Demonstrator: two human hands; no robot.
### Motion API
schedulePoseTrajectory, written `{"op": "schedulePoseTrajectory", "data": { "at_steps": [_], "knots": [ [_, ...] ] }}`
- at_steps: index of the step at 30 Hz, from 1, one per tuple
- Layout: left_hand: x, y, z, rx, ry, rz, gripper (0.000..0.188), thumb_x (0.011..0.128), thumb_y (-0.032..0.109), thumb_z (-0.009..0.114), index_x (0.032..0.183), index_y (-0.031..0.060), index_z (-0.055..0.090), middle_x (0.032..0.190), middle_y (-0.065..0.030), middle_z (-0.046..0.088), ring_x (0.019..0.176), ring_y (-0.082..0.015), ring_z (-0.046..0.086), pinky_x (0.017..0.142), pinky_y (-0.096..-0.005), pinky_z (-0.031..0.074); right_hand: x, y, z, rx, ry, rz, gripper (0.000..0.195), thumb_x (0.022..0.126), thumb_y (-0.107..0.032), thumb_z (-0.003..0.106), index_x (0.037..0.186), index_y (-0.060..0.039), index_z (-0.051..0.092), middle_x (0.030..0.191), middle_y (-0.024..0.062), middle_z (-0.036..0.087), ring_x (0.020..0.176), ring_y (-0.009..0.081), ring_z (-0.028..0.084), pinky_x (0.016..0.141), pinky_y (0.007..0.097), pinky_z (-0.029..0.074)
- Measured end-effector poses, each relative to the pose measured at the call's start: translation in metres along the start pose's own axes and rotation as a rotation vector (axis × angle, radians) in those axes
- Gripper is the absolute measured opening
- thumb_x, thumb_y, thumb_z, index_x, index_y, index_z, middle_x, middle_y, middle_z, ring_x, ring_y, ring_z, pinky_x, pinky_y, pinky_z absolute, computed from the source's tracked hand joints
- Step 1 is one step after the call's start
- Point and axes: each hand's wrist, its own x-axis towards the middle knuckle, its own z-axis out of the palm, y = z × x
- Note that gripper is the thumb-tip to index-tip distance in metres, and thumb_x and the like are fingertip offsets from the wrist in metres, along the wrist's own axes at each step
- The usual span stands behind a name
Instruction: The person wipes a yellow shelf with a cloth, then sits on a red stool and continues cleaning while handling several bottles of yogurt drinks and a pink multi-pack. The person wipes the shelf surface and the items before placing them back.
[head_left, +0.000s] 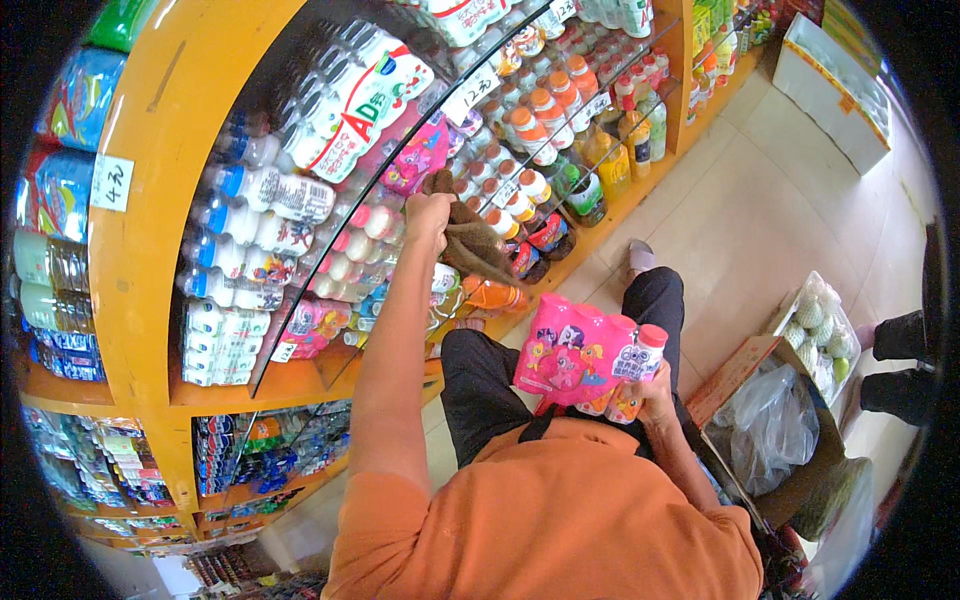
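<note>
My left hand (430, 216) grips a brown cloth (474, 238) against the front of a glass-shelved drink rack, with the cloth hanging down to the right. In my right hand (654, 394) is a pink shrink-wrapped pack of small drink bottles (574, 352), held tilted above my lap. The pack has cartoon ponies on its wrap and a pinkish-red cap showing at one end. Just beyond my left hand, a similar pink pack (415, 161) lies on the shelf beside a white multipack of bottles (367, 109).
Orange-capped bottles (551, 116) stand in rows along the glass shelf edge (397, 154), which bears price tags. On the tiled floor are a white foam box (832, 94), a cardboard box with plastic bags (772, 427) and a tray of net-wrapped fruit (814, 334). Another person's legs (900, 367) are at right.
</note>
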Motion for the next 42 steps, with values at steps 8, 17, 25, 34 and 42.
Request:
{"op": "schedulePoseTrajectory", "data": {
  "at_steps": [8,17,25,34,42],
  "knots": [
    [0.031,0.048,0.044,0.315,-0.365,-0.269,0.009,0.072,0.011,0.054,0.073,0.0017,0.054,0.066,-0.0122,0.057,0.055,-0.0257,0.057,0.051,-0.0382,0.048,0.011,0.004,-0.007,-0.001,-0.009,0.053,0.048,0.045,0.007,0.06,0.092,0.0007,0.055,0.083,0.0034,0.06,0.074,0.0116,0.058,0.069,0.0272,0.047],
    [0.003,0.101,0.149,0.277,-0.522,-0.083,0.01,0.071,0.003,0.054,0.078,-0.0048,0.054,0.069,-0.0149,0.058,0.059,-0.0258,0.058,0.053,-0.0388,0.048,0.015,0.006,-0.004,0.02,0.027,0.057,0.05,0.042,0.006,0.059,0.092,0.0039,0.055,0.085,0.0051,0.061,0.074,0.0135,0.059,0.07,0.0269,0.047],
    [0.009,0.093,0.103,0.801,-0.506,-0.035,0.029,0.069,0.011,0.058,0.092,-0.0063,0.054,0.086,-0.0187,0.059,0.07,-0.0287,0.059,0.063,-0.0415,0.047,0.019,0.012,-0.004,0.045,-0.01,0.043,0.05,0.046,0.007,0.061,0.095,0.001,0.054,0.085,0.0031,0.06,0.073,0.0109,0.058,0.069,0.0265,0.047],
    [-0.023,0.052,0.019,0.853,-0.342,0.038,0.035,0.06,0.01,0.063,0.085,-0.0135,0.056,0.082,-0.0195,0.059,0.073,-0.0261,0.058,0.065,-0.0374,0.045,0.017,0.009,-0.003,0.006,-0.028,0.039,0.043,0.053,0.004,0.06,0.095,0.0003,0.054,0.085,0.0025,0.06,0.072,0.0093,0.057,0.069,0.0253,0.046],
    [-0.031,0.041,-0.01,0.817,-0.31,-0.116,0.035,0.061,0.011,0.062,0.087,-0.0115,0.055,0.085,-0.0182,0.059,0.072,-0.025,0.058,0.061,-0.0371,0.045,0.016,0.013,-0.01,-0.044,-0.044,0.049,0.045,0.054,0.004,0.064,0.097,-0.0013,0.053,0.087,0.0008,0.06,0.076,0.0085,0.056,0.07,0.025,0.046]
  ]
}}
